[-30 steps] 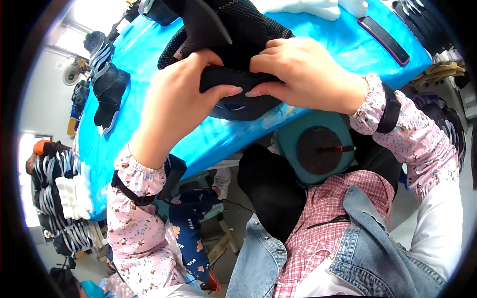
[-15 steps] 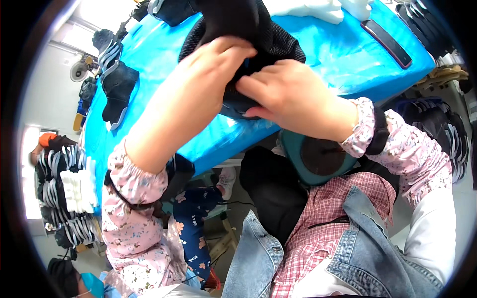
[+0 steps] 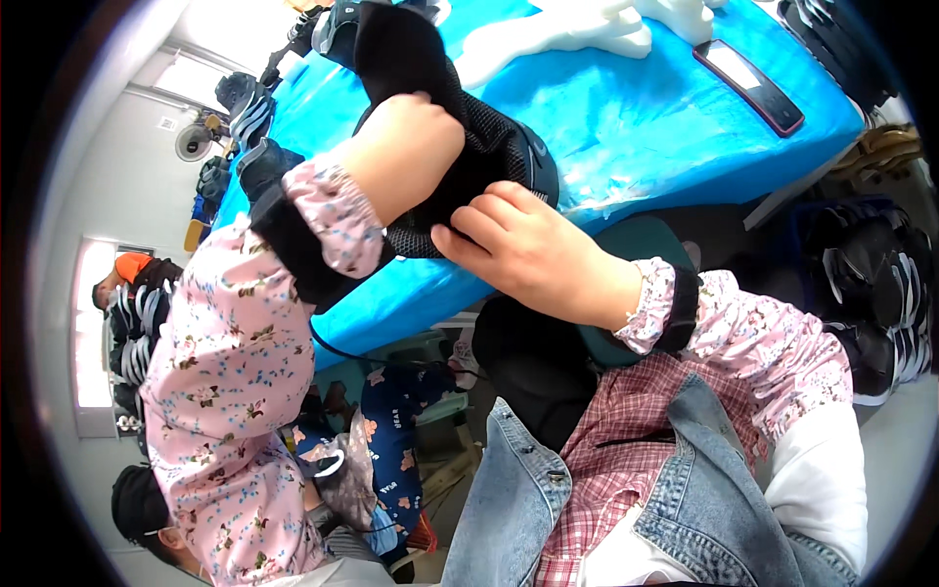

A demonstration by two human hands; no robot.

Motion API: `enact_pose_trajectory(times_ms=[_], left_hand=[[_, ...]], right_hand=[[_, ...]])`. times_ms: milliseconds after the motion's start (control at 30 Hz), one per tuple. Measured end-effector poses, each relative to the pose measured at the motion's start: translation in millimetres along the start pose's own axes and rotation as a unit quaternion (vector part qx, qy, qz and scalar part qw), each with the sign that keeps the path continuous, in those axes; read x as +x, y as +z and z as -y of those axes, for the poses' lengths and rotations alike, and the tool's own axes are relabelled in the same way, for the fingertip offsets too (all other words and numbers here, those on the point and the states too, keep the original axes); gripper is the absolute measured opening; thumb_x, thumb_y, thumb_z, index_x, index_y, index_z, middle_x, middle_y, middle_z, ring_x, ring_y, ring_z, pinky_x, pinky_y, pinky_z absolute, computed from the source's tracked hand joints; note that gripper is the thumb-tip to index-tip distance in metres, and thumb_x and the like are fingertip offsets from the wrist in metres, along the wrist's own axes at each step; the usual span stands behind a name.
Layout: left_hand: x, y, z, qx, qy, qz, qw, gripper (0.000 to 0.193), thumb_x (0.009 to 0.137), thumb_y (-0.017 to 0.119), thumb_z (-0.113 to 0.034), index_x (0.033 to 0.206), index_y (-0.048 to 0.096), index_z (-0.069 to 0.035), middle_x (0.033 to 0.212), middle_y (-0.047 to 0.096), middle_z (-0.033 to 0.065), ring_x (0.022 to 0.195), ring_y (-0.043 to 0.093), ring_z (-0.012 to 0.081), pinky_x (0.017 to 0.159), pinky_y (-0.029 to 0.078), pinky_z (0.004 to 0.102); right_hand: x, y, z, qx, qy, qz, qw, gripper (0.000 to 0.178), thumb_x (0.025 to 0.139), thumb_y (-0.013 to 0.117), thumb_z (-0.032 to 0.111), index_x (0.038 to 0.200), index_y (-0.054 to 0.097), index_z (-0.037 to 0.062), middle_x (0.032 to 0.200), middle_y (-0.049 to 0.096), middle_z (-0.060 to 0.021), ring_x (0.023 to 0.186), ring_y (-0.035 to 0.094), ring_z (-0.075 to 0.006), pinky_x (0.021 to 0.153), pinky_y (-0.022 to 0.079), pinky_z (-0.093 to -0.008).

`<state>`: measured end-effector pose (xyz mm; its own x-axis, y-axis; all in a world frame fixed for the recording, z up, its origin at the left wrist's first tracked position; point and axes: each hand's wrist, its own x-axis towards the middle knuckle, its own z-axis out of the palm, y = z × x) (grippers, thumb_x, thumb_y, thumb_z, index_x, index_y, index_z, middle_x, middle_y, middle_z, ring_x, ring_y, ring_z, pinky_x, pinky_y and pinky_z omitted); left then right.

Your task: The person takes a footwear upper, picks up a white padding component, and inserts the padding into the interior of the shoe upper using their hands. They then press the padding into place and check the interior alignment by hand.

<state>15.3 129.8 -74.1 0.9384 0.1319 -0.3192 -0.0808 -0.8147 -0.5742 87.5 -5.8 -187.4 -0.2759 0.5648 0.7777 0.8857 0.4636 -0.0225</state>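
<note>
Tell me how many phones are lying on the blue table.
1. A dark phone lies flat on the blue table, at its far right, beyond the right hand and the black mesh piece. Others may be hidden behind the raised left hand.

The left hand (image 3: 406, 147) is raised high with its wrist bent, the back of the hand toward the camera and its fingers hidden, curled into the black mesh piece (image 3: 469, 157) that it grips. Its forearm slopes up from the lower left in a pink flowered sleeve with a dark cuff just below the wrist. The right hand (image 3: 533, 254) sits just below and to the right of the mesh piece, knuckles up, fingers bent, fingertips pinching its lower edge. The right forearm comes in from the right, sleeved and cuffed alike.
</note>
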Motion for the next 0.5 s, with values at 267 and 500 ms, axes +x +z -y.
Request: enact_pose_trajectory(times_ms=[267,500], left_hand=[[-18,-5,-10,-0.033,-0.058,-0.068,0.995,0.006,0.063,0.065,-0.009,0.069,0.064,-0.007,0.079,0.058,0.0080,0.077,0.055,0.0250,0.070,0.044,0.0344],[-28,-14,-12,-0.150,-0.194,-0.265,0.932,0.009,0.070,0.065,-0.015,0.075,0.066,-0.008,0.074,0.057,0.0031,0.075,0.055,0.0237,0.064,0.046,0.0342]], right_hand=[[0,-12,-2,0.059,0.032,0.024,0.997,0.036,0.071,0.052,0.011,0.106,0.056,0.0032,0.089,0.049,-0.0060,0.084,0.050,-0.0196,0.081,0.041,-0.0298],[7,-9,-19,0.111,0.036,0.028,0.993,0.032,0.071,0.052,0.007,0.102,0.059,0.0022,0.094,0.058,-0.0055,0.088,0.055,-0.0182,0.080,0.041,-0.0294]])
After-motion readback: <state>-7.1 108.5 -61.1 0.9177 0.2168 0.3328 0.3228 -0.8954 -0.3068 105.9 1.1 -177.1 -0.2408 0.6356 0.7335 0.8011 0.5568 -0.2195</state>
